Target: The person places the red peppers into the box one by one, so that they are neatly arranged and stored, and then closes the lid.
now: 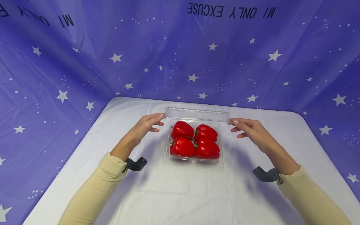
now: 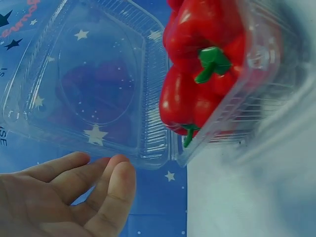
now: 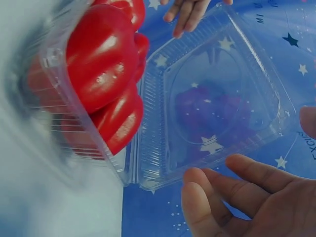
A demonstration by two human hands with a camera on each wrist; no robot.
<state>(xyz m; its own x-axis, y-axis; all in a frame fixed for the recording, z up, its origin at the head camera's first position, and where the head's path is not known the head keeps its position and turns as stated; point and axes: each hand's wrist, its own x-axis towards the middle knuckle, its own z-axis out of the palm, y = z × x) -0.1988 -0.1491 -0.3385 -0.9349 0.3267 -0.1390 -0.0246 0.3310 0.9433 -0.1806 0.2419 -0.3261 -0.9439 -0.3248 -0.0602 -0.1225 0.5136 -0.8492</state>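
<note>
Several red bell peppers [image 1: 207,149] with green stems lie in a clear plastic clamshell tray [image 1: 221,150] on the table. Its hinged clear lid [image 1: 198,115] stands raised along the far side, shown large in the left wrist view. At the lid's left edge, my left hand [image 1: 144,126] has its fingertips right by the plastic, fingers loosely extended. My right hand [image 1: 250,129] mirrors it at the right edge, thumb and fingertips close to the rim, fingers relaxed. Neither hand curls round the lid in the wrist views.
A white cloth [image 1: 180,193] covers the table beneath the tray. Behind and at both sides hangs a blue-purple curtain [image 1: 168,56] with white stars and lettering. Each wrist carries a dark curved mount [image 1: 136,164] below a beige sleeve [image 1: 92,190].
</note>
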